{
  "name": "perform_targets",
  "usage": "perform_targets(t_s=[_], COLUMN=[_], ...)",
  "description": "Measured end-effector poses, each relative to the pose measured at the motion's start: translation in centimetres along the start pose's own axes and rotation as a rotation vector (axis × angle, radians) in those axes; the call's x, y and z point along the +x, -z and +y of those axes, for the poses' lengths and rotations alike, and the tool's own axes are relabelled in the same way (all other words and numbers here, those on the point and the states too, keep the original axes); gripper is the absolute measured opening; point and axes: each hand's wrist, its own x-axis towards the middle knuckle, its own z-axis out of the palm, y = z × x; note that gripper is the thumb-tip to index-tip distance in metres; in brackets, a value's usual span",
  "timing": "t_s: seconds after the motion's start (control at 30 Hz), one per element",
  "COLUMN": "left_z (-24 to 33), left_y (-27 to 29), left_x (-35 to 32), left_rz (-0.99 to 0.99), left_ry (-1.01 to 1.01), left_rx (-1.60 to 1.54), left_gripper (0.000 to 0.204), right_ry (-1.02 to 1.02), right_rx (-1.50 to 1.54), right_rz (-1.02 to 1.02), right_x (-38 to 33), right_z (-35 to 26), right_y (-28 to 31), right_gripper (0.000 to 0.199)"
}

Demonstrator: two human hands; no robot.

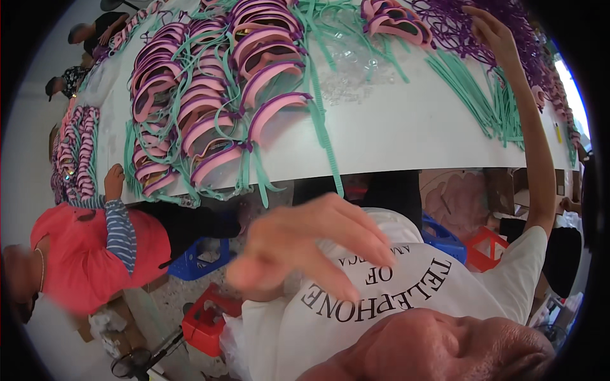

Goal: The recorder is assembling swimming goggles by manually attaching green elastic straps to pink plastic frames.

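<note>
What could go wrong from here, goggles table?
1. Snagging: teal straps hang over the table's near edge; a passing sleeve or the left hand might catch one and drag pink goggles off.
2. Tangling: the right hand is at a jumbled pile of purple straps; lifting one could pull others along.
3. Scattering: small clear pieces lie loose on the tabletop, so a sweeping arm may knock them about.

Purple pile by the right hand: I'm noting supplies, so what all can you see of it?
The purple pile is a loose tangle of thin, looped pieces, soft-plastic or rubbery in look, heaped on the white table at the picture's upper right. Green strips lie by its lower edge. The right hand overlaps it in view; whether the fingers hold a piece is unclear.
</note>
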Motion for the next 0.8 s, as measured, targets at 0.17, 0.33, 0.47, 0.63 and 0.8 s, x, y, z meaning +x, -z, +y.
perform_targets(t_s=[0.17,0.33,0.47,0.63,0.8], left_z=[-4.3,-6.8,-6.8,-7.2,-7.0], left_y=[3.4,5.8,7.5,9.3,9.9], left_x=[-6.3,-6.6,-6.5,-6.3,-5.6], left_rz=[0.807,0.970,0.993,1.013,1.028], left_ry=[0.461,0.486,0.485,0.500,0.461], left_rx=[0.014,-0.364,-0.371,-0.368,-0.329], left_gripper=[0.069,0.065,0.064,0.055,0.050], right_ry=[0.351,0.687,0.712,0.695,0.828], right_rx=[-0.085,-0.238,-0.130,-0.419,-0.265], right_rz=[-0.293,-0.245,-0.338,-0.555,-0.368], right_x=[-3.0,-2.3,0.6,2.2,3.0], right_z=[-14.5,-17.6,-17.2,-19.3,-20.5], right_y=[-17.9,-28.7,-35.0,-35.6,-34.4], right_gripper=[0.027,0.032,0.029,0.028,0.028])
